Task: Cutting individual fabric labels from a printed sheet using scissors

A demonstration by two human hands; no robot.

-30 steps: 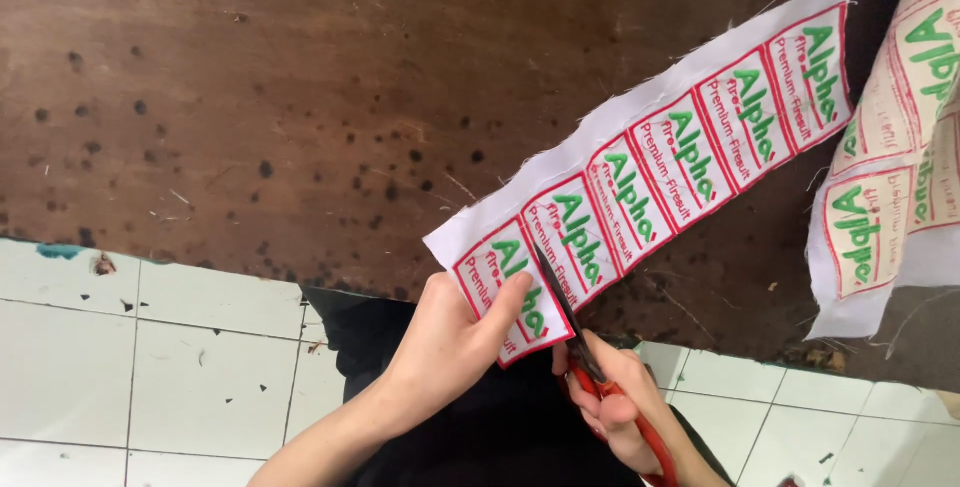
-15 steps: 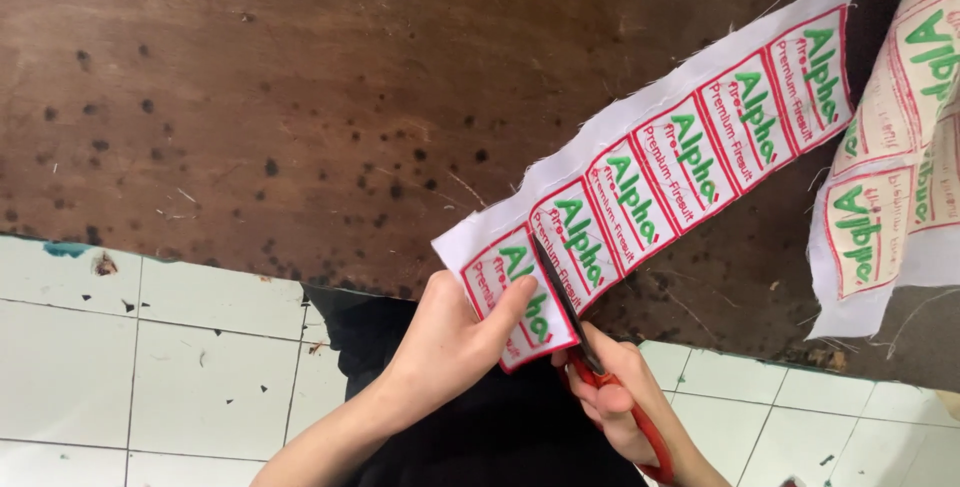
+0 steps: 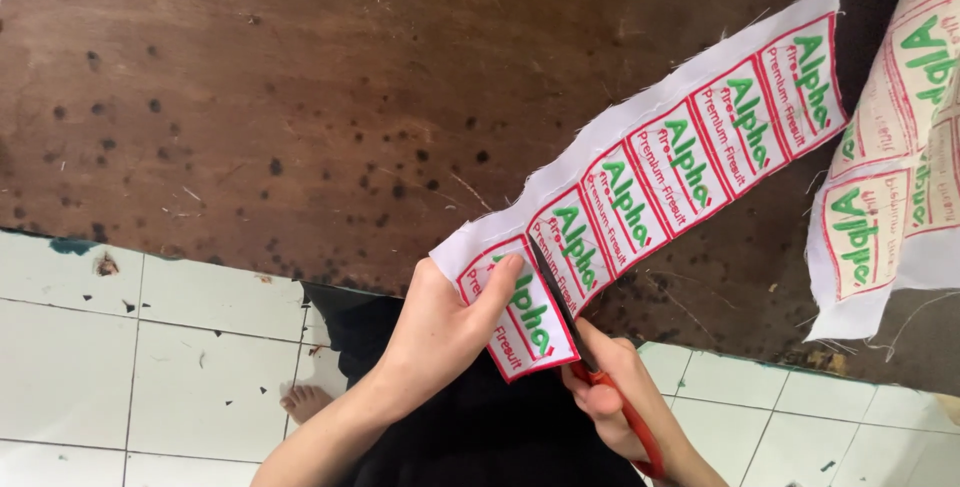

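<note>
I see a white cloth strip [image 3: 660, 167] patterned with red-bordered labels lettered green and red, red-handled scissors [image 3: 610, 387], a dark brown speckled table [image 3: 300, 97], and white floor tiles [image 3: 120, 347].

scissors [image 3: 600, 377] handles hidden, second label strip [image 3: 890, 157] cropped

**Fabric label strips over a dark wooden table**

A white cloth strip of embroidered labels [image 3: 660, 182] runs diagonally from lower centre to upper right. Each label is a red-bordered rectangle with green and red stitching. A second label strip [image 3: 890, 177], possibly folded or bunched, hangs at the right edge, cream-white with the same red and green.
</note>
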